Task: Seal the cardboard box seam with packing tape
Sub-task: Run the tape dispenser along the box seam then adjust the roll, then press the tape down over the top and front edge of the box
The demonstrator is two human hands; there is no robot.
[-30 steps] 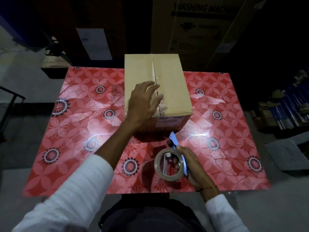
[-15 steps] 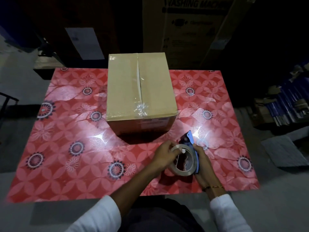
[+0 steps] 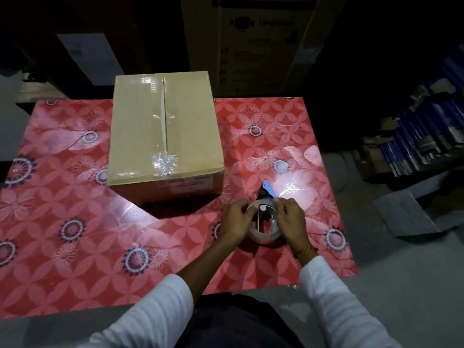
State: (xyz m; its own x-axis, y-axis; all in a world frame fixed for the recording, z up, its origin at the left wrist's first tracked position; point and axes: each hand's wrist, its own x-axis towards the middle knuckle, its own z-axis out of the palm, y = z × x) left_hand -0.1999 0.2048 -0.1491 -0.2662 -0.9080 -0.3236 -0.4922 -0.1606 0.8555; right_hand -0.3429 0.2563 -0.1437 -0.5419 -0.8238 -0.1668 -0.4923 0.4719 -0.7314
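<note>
A closed brown cardboard box (image 3: 140,136) stands on the red flowered table (image 3: 75,222), its top seam (image 3: 165,116) running away from me with shiny clear tape and a crumpled wad of tape (image 3: 164,162) at the near end. In front of the box and to its right, both hands hold a clear packing tape roll (image 3: 263,236) on a dispenser with a blue blade guard (image 3: 268,188). My left hand (image 3: 236,222) grips the roll's left side, fingertips at its top. My right hand (image 3: 291,219) grips the right side, pinching at the top edge.
A tall printed carton (image 3: 256,43) stands behind the table in the dark. Stacked blue-edged items (image 3: 421,136) lie on the floor to the right, with a grey flat sheet (image 3: 404,212) nearer. The table's near edge is close to my body.
My left hand left the box top and came down onto the tape roll. Both hands now pinch at the roll's top edge; the box sits untouched.
</note>
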